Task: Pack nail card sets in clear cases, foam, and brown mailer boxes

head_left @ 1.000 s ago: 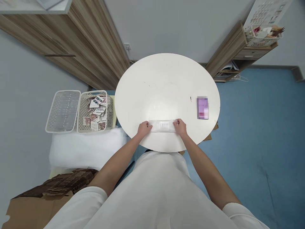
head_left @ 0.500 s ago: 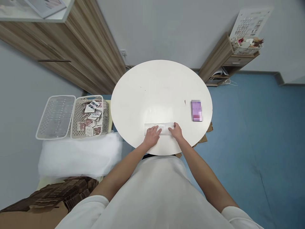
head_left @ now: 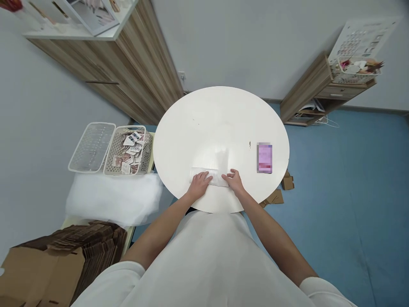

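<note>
A narrow white folded strip, like foam wrap or a pouch (head_left: 216,175), lies near the front edge of a round white table (head_left: 220,123). My left hand (head_left: 200,185) rests flat on the strip's left part with fingers stretched out. My right hand (head_left: 234,181) presses on its right end, fingers spread. A small purple packet (head_left: 264,157) lies on the table to the right, apart from both hands.
Left of the table stand an empty white basket (head_left: 91,147) and a basket (head_left: 129,150) full of small packets, on a white foam roll (head_left: 115,198). Flattened cardboard boxes (head_left: 64,256) lie at the lower left. Wooden cabinets (head_left: 134,72) line the wall; cardboard scraps (head_left: 281,189) lie on the blue floor.
My left hand slid from the strip's left end onto its middle and flattened. My right hand stayed on the right end. The camera view shifted slightly.
</note>
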`<control>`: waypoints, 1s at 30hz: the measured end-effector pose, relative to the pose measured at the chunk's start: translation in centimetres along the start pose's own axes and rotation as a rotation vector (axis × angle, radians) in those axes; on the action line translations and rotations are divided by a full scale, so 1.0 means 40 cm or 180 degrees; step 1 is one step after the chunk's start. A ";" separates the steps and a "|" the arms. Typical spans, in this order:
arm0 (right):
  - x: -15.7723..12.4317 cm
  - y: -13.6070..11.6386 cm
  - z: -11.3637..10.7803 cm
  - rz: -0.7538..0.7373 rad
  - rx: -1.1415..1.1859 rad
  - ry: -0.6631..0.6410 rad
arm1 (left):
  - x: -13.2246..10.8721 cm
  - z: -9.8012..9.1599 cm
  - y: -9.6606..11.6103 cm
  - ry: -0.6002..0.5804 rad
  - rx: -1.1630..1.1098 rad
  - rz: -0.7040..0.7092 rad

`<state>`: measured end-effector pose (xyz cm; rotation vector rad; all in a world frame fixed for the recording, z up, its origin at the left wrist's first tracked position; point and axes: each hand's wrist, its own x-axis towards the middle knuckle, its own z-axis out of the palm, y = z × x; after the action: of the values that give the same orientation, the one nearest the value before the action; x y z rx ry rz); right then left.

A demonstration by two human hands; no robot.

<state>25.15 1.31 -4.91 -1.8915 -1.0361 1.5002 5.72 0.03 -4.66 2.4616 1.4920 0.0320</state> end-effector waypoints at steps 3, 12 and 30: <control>0.008 -0.005 0.001 -0.0014 -0.0385 -0.0194 | -0.004 -0.005 0.010 0.0003 0.0021 -0.0054; 0.033 0.016 -0.009 -0.0194 -0.0715 0.0108 | -0.009 -0.002 0.058 -0.0175 0.0063 0.0098; 0.009 -0.020 -0.064 -0.0050 0.0032 -0.0140 | 0.077 0.026 0.151 0.0215 -0.1357 -0.0075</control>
<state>27.42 2.24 -3.81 -1.8470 -1.0588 1.5415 12.58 -0.14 -4.60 2.1178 1.3707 0.3901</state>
